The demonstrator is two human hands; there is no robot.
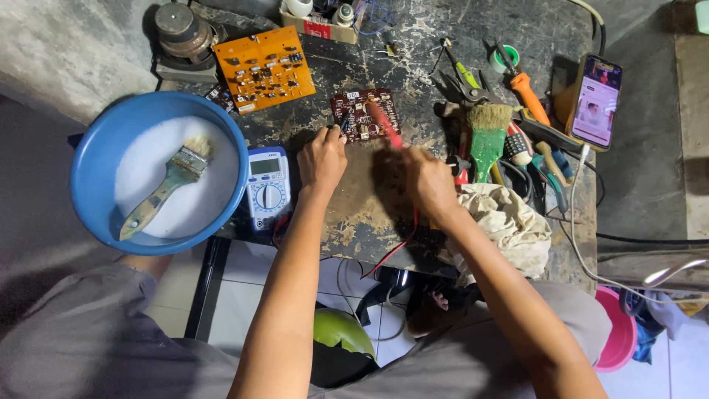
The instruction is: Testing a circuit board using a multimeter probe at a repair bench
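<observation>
A small dark red circuit board (360,105) lies on the worn dark table (369,214). My left hand (322,157) holds a thin black probe against the board's left edge. My right hand (426,179) grips a red probe (384,124) whose tip rests on the middle of the board. A red lead runs from under my right hand down over the table's front edge. A blue and white multimeter (267,186) sits just left of my left hand.
A blue basin (92,159) of white foam holds a paintbrush (166,186) at left. An orange circuit board (264,69) lies behind. At right are a green brush (487,140), several screwdrivers and pliers, a crumpled rag (508,222) and a lit phone (595,101).
</observation>
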